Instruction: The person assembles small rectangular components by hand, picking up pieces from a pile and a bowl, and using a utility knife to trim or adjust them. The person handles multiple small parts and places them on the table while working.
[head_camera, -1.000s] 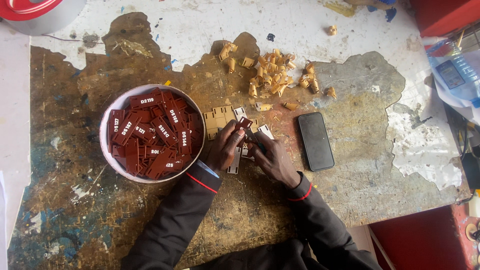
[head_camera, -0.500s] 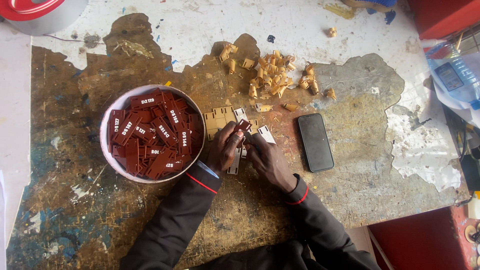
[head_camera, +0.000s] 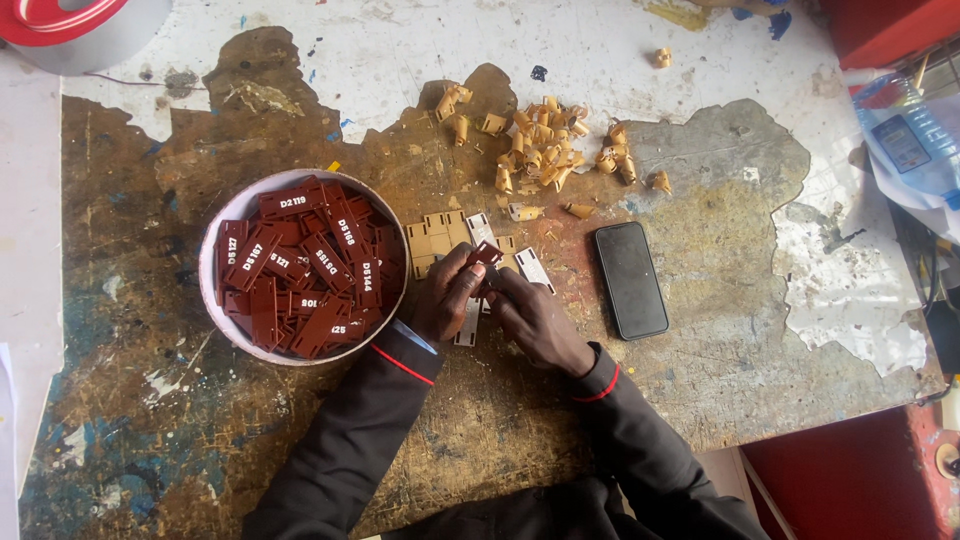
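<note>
Looking down from head height, the bench (head_camera: 700, 400) shows a worn brown top with its white coating flaked away across the middle, left only along the far edge and toward the right edge, with blue paint specks near the left front corner. Beyond the right edge the room shows red surfaces, and a clear blue-tinted plastic bag (head_camera: 915, 140) with a blue and white label lies at the far right corner. At the far left corner sits a grey round thing with a red band (head_camera: 60, 25).

Left of centre stands a white round bowl (head_camera: 215, 240) heaped with dark red rectangular tags (head_camera: 300, 270) bearing white lettering. Just right of it lie flat tan backing pieces (head_camera: 435, 240) and small white strips (head_camera: 532, 268). Toward the far edge, a loose heap of curled tan peelings (head_camera: 540, 155) spreads over the bare wood. A black phone (head_camera: 630, 280) lies face up to the right of the hands.

Both hands meet at the bench centre, dark sleeves with red cuff trim reaching in from the front edge. The left hand (head_camera: 445, 300) and the right hand (head_camera: 535, 320) pinch one dark red tag (head_camera: 487, 255) between their fingertips, lifted just above the tan pieces; fingers of both are closed on it.
</note>
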